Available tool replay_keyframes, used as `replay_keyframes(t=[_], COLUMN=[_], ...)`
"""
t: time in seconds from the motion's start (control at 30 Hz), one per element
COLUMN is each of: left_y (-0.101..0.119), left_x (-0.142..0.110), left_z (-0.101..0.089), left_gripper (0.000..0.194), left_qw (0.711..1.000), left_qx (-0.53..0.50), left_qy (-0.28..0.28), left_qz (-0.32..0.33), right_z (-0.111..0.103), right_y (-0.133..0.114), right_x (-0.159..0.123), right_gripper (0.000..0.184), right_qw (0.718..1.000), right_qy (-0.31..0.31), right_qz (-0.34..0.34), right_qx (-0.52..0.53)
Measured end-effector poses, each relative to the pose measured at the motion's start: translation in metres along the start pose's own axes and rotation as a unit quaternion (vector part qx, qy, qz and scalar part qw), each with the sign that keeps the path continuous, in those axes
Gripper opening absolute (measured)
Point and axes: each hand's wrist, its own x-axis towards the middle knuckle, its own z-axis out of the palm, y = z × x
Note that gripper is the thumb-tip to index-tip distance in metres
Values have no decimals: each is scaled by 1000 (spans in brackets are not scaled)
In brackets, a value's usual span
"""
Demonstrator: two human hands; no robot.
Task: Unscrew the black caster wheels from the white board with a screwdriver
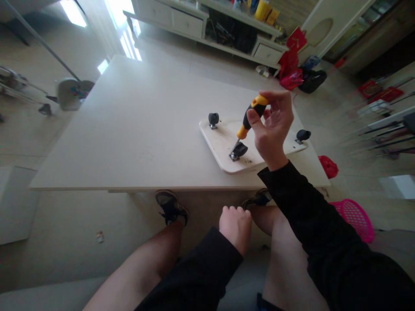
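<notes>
My right hand (274, 125) grips a yellow-and-black screwdriver (248, 117) by its handle, tilted, over a white board with rounded corners (214, 144). Its metal tip reaches down to the mounting plate of the nearest black caster wheel (240, 150). Another caster (213, 119) stands at the board's far left corner, and a third caster (303, 135) at its right end. The board lies on a white table (129, 129), partly hidden behind my right hand. Held low between my knees, my left hand (236, 226) is closed with its back up; whatever its palm may hold is hidden.
Below the table's front edge are my legs and dark shoes (170, 206). A pink plastic basket (355, 218) stands on the floor at right. Beyond the table runs a white cabinet (186, 23), with red bags (290, 71) beside it. A dustpan (68, 93) lies at left.
</notes>
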Motion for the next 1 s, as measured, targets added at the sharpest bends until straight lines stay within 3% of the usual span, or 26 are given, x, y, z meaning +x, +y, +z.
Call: replay_keyframes(t=[0.13, 0.4, 0.63, 0.87, 1.0], left_y=[0, -1, -4, -13, -14], left_x=[1, 0, 2, 8, 13], left_z=[1, 3, 1, 9, 16], left_gripper=[37, 35, 35, 34, 34], left_qw=[1000, 1000, 1000, 999, 999], left_qx=[1, -1, 4, 27, 40], left_qy=[6, 9, -2, 18, 12], left_qz=[2, 2, 0, -13, -11], right_z=[2, -4, 3, 1, 1], right_y=[3, -1, 5, -4, -4], right_x=[-1, -4, -3, -9, -11], right_gripper=[40, 40, 48, 25, 36], right_qw=[999, 998, 999, 998, 999], right_qy=[41, -33, 21, -44, 6], right_qz=[-6, 57, 41, 9, 36], right_qx=[-9, 4, -29, 49, 28])
